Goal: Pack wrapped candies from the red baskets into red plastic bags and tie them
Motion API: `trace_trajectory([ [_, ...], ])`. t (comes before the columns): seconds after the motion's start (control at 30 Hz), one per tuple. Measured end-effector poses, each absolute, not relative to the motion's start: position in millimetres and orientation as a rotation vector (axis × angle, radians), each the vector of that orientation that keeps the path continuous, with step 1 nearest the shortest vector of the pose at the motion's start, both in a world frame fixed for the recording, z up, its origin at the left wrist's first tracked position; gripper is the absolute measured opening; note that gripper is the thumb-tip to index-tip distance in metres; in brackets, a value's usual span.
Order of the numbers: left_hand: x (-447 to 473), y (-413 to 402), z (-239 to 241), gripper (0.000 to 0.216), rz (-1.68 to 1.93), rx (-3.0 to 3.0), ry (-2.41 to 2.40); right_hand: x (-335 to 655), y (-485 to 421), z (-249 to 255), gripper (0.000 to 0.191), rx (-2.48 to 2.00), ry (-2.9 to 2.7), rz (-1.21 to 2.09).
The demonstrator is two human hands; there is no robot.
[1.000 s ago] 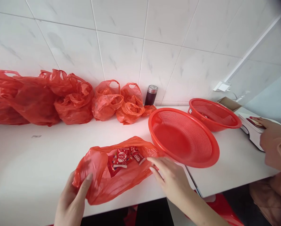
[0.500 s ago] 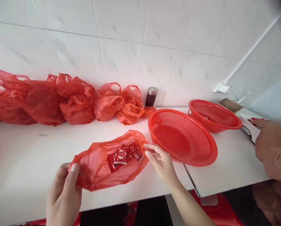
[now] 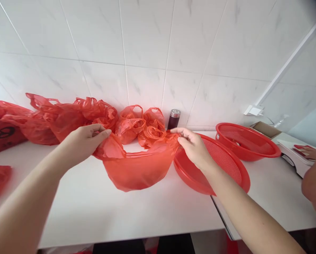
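Observation:
A thin red plastic bag [image 3: 139,171] hangs stretched between my two hands above the white table [image 3: 115,215]. My left hand [image 3: 87,139] pinches its left end, with thumb and fingers closed on the plastic. At the opposite end my right hand [image 3: 191,143] grips the gathered edge in the same way, in front of a red mesh basket [image 3: 226,165]. The bag's front side faces me, so its contents are hidden.
Several filled red plastic bags [image 3: 65,118] line the wall on the left. A dark flask [image 3: 173,119] stands behind the basket. A second red basket [image 3: 249,139] is farther right, near a co-worker's arm [image 3: 315,187] and a white device [image 3: 292,155].
Both hands have raised the bag off the table and away from me. The wrapped packets seen inside it before are now out of sight. The camera view has shifted.

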State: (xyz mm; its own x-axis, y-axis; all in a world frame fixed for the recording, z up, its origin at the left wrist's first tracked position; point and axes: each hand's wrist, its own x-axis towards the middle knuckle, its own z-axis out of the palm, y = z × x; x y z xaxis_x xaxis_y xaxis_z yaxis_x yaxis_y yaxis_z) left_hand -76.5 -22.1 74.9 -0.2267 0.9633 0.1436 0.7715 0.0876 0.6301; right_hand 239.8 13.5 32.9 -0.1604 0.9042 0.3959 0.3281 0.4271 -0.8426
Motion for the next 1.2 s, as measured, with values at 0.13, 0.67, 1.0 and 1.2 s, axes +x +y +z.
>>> trace_trajectory([
  [0.13,-91.8,-28.9,65.6,0.038,0.654,1.768,2.041,244.3,4.0,28.4,0.029,-1.174,-1.869,0.918],
  [0.67,-113.8,-51.5,54.5,0.028,0.945,1.372,1.465,244.6,19.7,77.4,0.011,-1.46,-2.181,0.31],
  [1.0,-98.3,-46.2,67.5,0.029,1.246,1.196,1.273,233.9,36.2,114.3,0.016,-1.075,-1.939,0.874],
  [1.2,-101.4,-38.7,72.3,0.03,1.304,1.448,1.412,229.5,36.8,113.3,0.016,-1.081,-1.942,0.813],
])
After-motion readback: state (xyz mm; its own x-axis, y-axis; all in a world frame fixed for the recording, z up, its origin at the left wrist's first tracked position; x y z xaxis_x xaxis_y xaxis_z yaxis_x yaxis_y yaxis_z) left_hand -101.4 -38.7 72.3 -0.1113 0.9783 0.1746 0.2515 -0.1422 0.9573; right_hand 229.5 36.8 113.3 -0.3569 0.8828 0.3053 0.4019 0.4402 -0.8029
